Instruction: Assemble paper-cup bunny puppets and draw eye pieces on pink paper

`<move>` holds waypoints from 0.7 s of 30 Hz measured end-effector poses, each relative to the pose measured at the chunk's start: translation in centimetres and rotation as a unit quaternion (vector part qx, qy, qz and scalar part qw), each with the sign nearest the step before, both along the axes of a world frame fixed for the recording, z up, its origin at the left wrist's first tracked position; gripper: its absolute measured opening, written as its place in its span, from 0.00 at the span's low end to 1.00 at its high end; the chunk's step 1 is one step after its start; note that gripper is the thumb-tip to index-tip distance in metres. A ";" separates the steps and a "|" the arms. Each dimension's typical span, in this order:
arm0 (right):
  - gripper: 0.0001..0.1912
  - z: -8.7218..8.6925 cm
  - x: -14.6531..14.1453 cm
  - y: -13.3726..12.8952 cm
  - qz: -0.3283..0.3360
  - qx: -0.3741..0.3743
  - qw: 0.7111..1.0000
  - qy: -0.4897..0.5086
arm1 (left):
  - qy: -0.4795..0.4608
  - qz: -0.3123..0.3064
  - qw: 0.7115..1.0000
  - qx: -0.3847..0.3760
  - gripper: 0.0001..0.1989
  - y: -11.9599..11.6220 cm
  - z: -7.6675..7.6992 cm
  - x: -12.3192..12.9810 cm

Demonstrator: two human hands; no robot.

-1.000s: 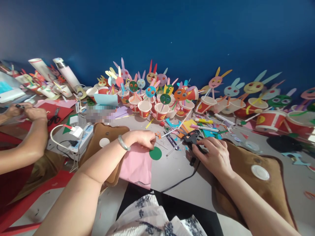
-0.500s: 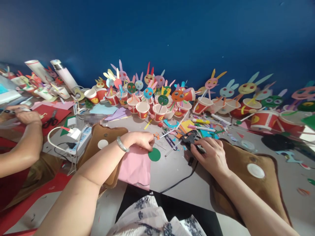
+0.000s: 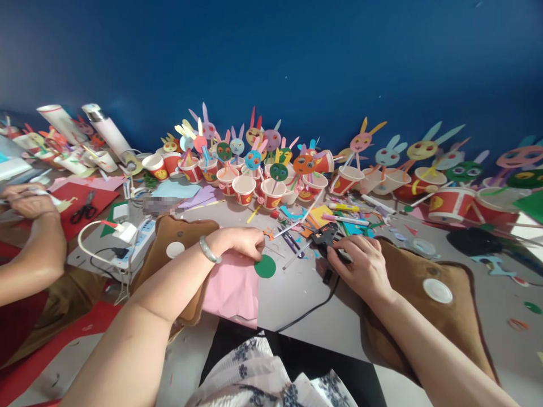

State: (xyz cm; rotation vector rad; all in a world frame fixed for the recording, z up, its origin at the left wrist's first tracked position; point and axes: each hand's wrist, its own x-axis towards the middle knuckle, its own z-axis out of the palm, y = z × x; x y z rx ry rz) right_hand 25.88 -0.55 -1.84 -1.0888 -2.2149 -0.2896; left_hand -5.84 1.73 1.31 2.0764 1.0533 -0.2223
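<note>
Near the middle of the table, my left hand (image 3: 248,243) has its fingers closed at the upper left edge of a green paper disc (image 3: 265,266). Pink paper (image 3: 235,291) lies beneath and beside that hand. My right hand (image 3: 360,263) is wrapped round the handle of a black glue gun (image 3: 326,237), which lies on the table with its nozzle toward the left. A black cord (image 3: 311,312) runs from it to the table's front edge.
Paper cups (image 3: 244,190) with rabbit-faced figures line the wall. Brown cushions (image 3: 458,316) lie at both sides. Paper scraps and pens surround scissors-like tools. At the left are a power strip (image 3: 142,240), black scissors (image 3: 83,210) and another person's hands (image 3: 31,200).
The whole view has shifted slightly. At the left, the other person's hands have moved a little with something white. My own hands hold nearly the same pose.
</note>
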 end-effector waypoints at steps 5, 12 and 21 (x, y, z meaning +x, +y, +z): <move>0.08 0.0 -0.1 0.0 0.005 0.003 1.000 0.003 | 0.012 0.007 1.000 0.000 0.06 0.1 0.0 0.1; 0.08 -0.2 -0.1 0.1 0.016 0.010 1.000 -0.004 | 0.014 0.002 1.000 0.003 0.06 0.1 0.0 0.2; 0.07 0.0 -0.2 0.0 0.022 0.001 1.000 0.006 | 0.004 0.004 1.000 -0.010 0.06 0.2 -0.3 0.0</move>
